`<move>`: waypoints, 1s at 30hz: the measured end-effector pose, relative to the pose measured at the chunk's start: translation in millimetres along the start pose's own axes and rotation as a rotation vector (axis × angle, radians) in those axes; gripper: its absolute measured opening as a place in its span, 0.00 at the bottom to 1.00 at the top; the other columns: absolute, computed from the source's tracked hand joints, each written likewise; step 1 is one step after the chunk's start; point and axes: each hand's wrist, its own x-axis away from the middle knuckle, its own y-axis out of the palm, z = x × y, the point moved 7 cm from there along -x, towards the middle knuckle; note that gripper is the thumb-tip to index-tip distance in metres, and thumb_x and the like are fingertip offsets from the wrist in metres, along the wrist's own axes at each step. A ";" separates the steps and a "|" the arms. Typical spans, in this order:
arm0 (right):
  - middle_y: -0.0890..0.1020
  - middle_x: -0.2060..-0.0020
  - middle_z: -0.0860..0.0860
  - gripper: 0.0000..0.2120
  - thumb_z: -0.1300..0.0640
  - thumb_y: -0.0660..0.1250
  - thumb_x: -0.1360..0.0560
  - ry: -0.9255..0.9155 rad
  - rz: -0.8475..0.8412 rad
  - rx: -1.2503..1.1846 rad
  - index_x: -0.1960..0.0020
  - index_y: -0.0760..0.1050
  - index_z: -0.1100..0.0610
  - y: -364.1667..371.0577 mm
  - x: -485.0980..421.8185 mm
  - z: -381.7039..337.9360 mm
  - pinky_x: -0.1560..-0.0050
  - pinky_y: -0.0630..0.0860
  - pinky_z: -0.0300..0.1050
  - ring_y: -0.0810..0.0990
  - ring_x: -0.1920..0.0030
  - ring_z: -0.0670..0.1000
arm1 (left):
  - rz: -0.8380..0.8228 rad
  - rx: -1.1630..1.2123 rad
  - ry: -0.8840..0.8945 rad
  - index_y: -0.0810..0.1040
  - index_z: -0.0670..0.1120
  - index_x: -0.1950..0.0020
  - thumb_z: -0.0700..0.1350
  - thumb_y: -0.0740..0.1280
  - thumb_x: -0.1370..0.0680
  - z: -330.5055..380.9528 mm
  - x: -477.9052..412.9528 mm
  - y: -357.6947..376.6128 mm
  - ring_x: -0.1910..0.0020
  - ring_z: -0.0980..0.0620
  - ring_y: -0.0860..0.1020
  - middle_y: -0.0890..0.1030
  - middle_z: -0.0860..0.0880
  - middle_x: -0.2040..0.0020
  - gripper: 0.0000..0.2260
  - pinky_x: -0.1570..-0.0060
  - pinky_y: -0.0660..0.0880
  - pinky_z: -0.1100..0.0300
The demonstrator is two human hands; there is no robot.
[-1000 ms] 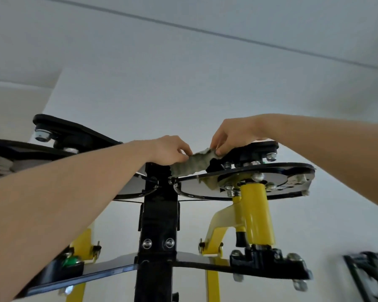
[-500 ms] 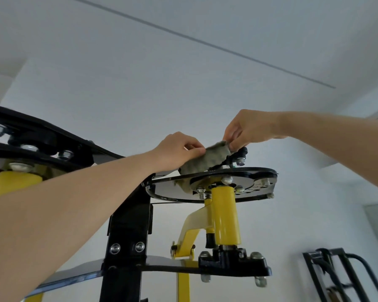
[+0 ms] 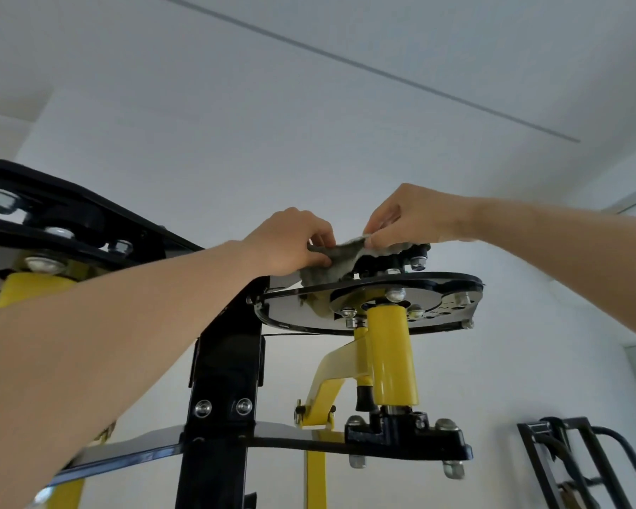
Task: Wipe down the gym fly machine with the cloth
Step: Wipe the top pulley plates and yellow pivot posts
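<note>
A: Where is the cloth (image 3: 336, 259) lying?
B: Atop the fly machine's black disc (image 3: 452, 281), stretching between both hands.
A: Fingers?
B: Left hand (image 3: 287, 242) and right hand (image 3: 406, 214) are each pinching an end.

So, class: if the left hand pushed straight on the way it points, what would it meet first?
Beyond the cloth it grips, the left hand would probably meet fingertips of the right hand; depth is unclear.
</note>
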 end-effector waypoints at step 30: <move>0.85 0.57 0.48 0.08 0.64 0.74 0.30 -0.165 0.219 -0.185 0.54 0.84 0.52 117.0 -114.4 -115.5 0.56 0.74 0.38 0.81 0.55 0.48 | -0.412 -0.669 -0.317 0.84 0.54 0.49 0.54 0.79 0.29 -76.7 75.4 -125.7 0.49 0.50 0.79 0.82 0.55 0.49 0.12 0.51 0.77 0.54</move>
